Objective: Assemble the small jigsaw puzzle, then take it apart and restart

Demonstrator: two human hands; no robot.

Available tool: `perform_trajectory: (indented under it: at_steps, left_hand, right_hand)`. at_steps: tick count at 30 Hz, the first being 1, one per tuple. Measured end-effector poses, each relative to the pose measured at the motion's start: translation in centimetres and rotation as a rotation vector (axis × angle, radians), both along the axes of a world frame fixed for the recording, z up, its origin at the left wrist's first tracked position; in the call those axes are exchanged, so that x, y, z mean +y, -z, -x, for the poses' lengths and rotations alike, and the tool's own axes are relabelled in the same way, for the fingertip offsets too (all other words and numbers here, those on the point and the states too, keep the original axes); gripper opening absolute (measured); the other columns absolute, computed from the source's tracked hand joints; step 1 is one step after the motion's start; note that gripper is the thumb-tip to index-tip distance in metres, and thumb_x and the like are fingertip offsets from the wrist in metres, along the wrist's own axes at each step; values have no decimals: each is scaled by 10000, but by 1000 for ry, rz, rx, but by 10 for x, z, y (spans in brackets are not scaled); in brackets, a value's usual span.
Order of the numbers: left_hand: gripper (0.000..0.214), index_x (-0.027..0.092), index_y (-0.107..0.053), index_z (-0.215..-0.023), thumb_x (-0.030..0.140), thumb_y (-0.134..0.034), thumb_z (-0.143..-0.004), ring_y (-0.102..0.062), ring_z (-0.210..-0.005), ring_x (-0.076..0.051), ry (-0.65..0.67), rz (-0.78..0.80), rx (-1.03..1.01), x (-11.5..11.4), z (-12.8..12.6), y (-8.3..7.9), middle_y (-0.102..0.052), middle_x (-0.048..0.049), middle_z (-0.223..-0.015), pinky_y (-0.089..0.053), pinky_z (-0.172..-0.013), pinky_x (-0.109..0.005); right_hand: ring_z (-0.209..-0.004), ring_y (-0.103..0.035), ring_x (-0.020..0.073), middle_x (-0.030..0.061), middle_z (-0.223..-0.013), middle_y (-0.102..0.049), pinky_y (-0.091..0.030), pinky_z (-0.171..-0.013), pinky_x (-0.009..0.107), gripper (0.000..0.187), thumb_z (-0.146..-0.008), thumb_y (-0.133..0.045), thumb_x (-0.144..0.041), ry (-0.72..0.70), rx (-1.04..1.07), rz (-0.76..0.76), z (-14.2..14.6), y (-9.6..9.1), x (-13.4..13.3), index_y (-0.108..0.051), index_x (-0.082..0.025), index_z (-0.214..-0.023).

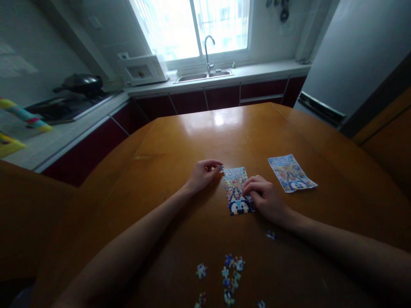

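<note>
A partly joined jigsaw puzzle (236,188) with a blue cartoon dog face lies on the wooden table. At its upper left corner my left hand (204,174) pinches a small light-blue puzzle piece (221,168) between thumb and fingers. My right hand (263,194) rests over the puzzle's right side, its fingers curled down and touching the surface; whether a piece is under them is hidden. To the right lies a printed picture sheet (292,173) showing the same design. Several loose puzzle pieces (233,273) are scattered nearer to me, with one piece (271,235) below my right wrist.
The brown table (180,149) has a wide rounded edge. Beyond it are a counter with a sink (205,76), faucet and microwave (143,69). A black pan (82,83) sits on the stove at left. A grey refrigerator (349,55) stands at right.
</note>
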State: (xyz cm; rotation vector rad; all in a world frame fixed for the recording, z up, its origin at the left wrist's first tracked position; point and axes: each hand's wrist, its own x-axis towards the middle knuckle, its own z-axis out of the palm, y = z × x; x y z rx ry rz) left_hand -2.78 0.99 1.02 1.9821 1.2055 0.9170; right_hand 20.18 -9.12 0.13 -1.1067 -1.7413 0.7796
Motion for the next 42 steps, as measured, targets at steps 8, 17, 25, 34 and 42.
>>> perform_trajectory:
  at_steps: [8,17,25,34,42]
  left_hand:
    - [149,178,-787,-924,272,-741,-819,-512,-629,-118,-9,-63,113,4,8,4,-715,-40,-762,-399,-603,-240]
    - [137,199,-779,-901,315,-752,-833,-522,-705,-143,82,-133,240,5,10,5,-626,-25,-758,-406,-647,-253]
    - [153,196,-788,-920,317,-743,-837,-534,-673,-133,89,-121,237,6,13,6,-607,-28,-760,-412,-615,-249]
    - [185,190,-793,-950,330,-740,-841,-557,-677,-135,90,-91,238,7,14,7,-638,-45,-795,-426,-609,-251]
    - [201,187,-791,-944,338,-759,-815,-523,-640,-120,89,-74,203,6,13,6,-606,-23,-753,-406,-586,-241]
  right_hand:
    - [-887,-598,203,33,-829,-676,-456,-818,377,306,-837,-522,-22,-8,-2,-22,-1,2,0,-702,-223,-693]
    - [-886,-599,205,33,-833,-676,-457,-819,381,297,-843,-524,-38,-11,-4,-6,-1,1,1,-702,-226,-696]
    - [-889,-601,209,36,-837,-680,-460,-821,394,297,-851,-523,-51,-14,6,-3,0,1,0,-703,-233,-701]
    - [-880,-602,205,37,-828,-675,-462,-819,394,297,-852,-519,-52,-13,9,3,1,2,0,-704,-228,-700]
    - [-886,-603,212,41,-838,-681,-466,-819,400,294,-859,-516,-70,-16,12,10,0,3,0,-709,-231,-706]
